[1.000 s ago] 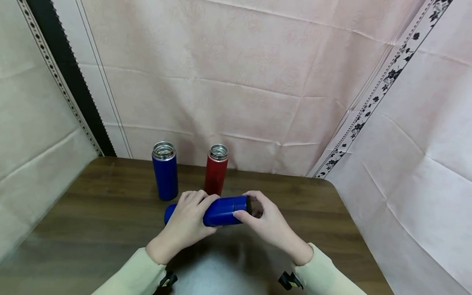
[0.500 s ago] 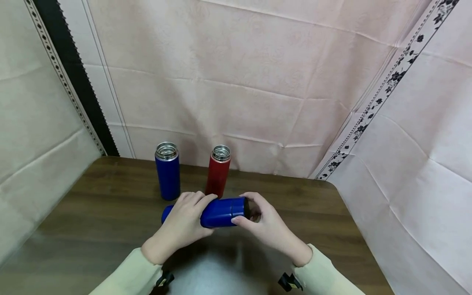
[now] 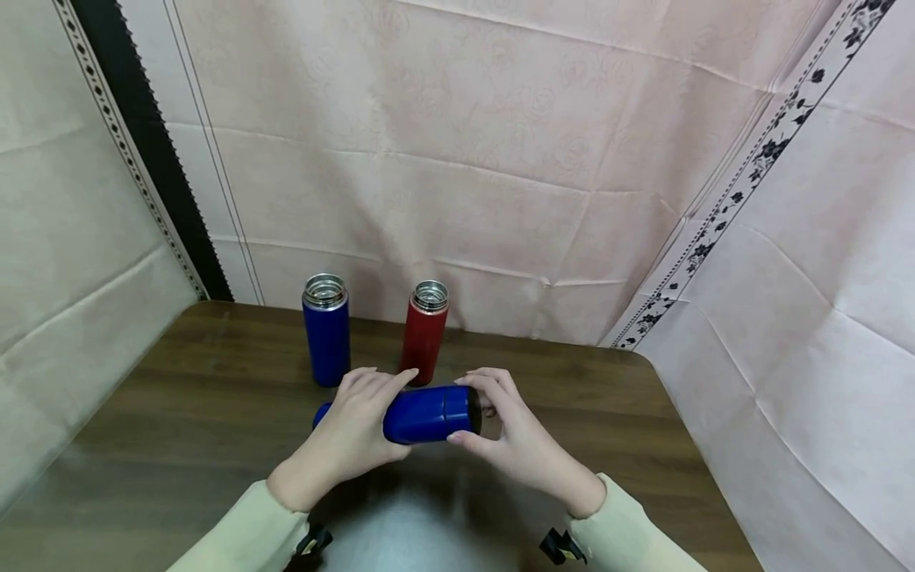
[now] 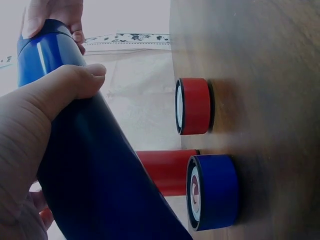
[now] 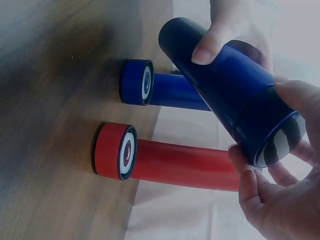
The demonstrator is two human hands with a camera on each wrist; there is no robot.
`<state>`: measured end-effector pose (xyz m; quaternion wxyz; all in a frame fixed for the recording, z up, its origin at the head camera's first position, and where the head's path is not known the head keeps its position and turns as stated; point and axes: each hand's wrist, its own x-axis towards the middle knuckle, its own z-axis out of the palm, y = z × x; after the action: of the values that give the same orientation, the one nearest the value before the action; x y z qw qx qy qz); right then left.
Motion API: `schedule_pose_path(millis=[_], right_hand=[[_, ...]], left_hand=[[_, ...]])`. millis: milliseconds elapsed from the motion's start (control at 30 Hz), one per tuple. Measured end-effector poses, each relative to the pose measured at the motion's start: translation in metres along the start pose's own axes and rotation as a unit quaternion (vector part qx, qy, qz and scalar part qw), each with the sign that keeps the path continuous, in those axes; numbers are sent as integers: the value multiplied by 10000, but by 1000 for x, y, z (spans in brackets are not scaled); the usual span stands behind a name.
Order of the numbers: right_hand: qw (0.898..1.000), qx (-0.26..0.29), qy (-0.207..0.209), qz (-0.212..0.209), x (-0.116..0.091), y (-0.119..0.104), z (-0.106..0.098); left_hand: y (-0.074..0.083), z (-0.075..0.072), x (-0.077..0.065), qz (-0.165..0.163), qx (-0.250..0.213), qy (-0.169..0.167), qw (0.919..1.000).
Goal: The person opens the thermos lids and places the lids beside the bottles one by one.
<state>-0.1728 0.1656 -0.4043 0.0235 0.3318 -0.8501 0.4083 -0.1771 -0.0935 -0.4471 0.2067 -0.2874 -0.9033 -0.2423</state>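
My left hand (image 3: 350, 425) grips a blue bottle (image 3: 418, 417) around its body, holding it tilted on its side above the table. At the bottle's right end, a blue cap (image 3: 461, 407) sits against the body along a thin seam. Thumb and fingers of my right hand (image 3: 518, 441) pinch this cap from both sides; its shiny end face shows in the right wrist view. Behind stand an uncapped blue bottle (image 3: 329, 342) and an uncapped red bottle (image 3: 425, 334), both upright with bare steel necks.
Both wrist views show a loose red cap (image 4: 196, 106) and a loose blue cap (image 4: 220, 192) on the wooden table (image 3: 572, 397), in front of the standing bottles. In the head view, the hands hide them. A pale cloth (image 3: 465, 159) hangs behind the table.
The held bottle and my left hand have shifted slightly left. My right fingers have changed position around the cap. Both standing bottles have stayed in place, while the head view has swung slightly.
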Motion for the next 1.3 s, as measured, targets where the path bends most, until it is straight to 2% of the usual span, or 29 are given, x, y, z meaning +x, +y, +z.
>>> schedule_pose_path(millis=[233,367,433,500,600,733,967,1300], right_hand=[[9988,-344,-218,-260,-2,2,-2],[9984,-432,-113,-345,-2,4,-1],[9996,-285,-62,-35,-1,4,1],[9990,82,-53,437,0,3,2],[9883,774,-150,1308,2,-5,3],[9764,1154,-236,1808,3,-8,3],[9756,1058,-234,1909,-1,-1,3],[9804,925,-220,1727,-5,1,2]], left_hand=[[1,0,-2,-205,-155,-149,9996],[5,0,-3,-430,-339,-326,9980],[7,0,-3,-501,-321,-380,9975],[8,1,-3,-442,-167,-330,9983],[8,1,-2,-258,166,-181,9994],[8,2,-2,-66,349,-136,9993],[8,5,-2,-17,191,-238,9995],[8,6,-3,89,360,-210,9991]])
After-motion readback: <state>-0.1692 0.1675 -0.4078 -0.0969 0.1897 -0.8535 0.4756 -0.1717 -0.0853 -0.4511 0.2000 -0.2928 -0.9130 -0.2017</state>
